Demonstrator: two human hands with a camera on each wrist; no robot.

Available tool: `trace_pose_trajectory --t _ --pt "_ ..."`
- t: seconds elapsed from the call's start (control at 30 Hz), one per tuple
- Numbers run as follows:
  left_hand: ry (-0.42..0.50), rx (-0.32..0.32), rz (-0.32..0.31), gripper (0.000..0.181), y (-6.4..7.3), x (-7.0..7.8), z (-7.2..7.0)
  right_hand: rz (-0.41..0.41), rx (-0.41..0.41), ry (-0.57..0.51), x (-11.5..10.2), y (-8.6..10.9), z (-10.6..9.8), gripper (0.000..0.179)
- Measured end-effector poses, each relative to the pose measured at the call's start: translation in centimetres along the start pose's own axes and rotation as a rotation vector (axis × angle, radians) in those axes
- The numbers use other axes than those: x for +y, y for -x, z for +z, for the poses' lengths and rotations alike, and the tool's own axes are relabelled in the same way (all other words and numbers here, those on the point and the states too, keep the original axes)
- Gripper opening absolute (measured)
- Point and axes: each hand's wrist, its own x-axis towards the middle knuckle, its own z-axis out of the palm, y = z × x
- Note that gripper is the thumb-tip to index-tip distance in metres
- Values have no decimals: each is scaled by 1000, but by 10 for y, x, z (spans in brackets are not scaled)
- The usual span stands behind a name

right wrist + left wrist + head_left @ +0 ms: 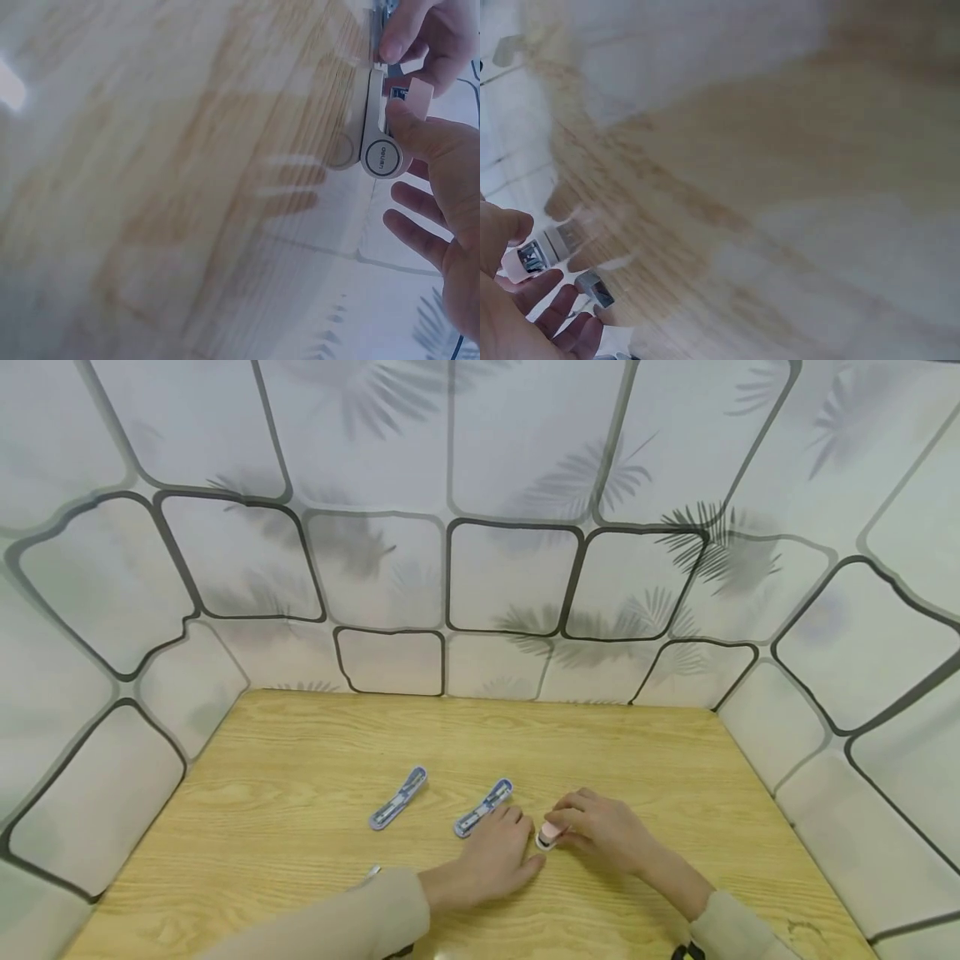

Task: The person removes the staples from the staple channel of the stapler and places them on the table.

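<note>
Head view: The right hand (607,833) grasps a small pink-and-white stapler (551,832) between thumb and fingers, just above or on the wooden table (300,760); exact contact is unclear. The left hand (495,856) lies with relaxed fingers, ungripped, just beside the stapler. Its fingertips adjoin a slim blue-and-white item (482,809); contact cannot be confirmed. A matching blue-and-white item (397,798) lies farther left. A silver-tipped object (372,872) is partly hidden by the left sleeve (390,906).

Left wrist view: The left fingers are spread and loosely bent. The stapler appears beyond the gap between thumb and forefinger. A grey block (595,289) shows near the fingertips.

Right wrist view: The right thumb presses against the stapler's side, near its round, lettered end. Two fingers extend clear below.
</note>
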Motion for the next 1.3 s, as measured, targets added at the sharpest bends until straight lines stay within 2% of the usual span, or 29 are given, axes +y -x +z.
trace_pose_trajectory --t 0.23,0.33,0.73,1.13,1.3 --pt "-77 15 5 40 -9 0 11 -19 21 22 -1 -1 4 33" --pt "-72 29 -4 35 -11 1 14 -33 26 30 -1 -1 5 34" --pt "-53 80 -21 27 -13 3 16 -67 73 11 2 -3 8 29" --pt "-81 80 -44 26 -14 5 12 -52 81 45 3 -2 8 33" --pt "-73 71 -38 28 -14 5 12 -67 51 59 3 -2 3 33"
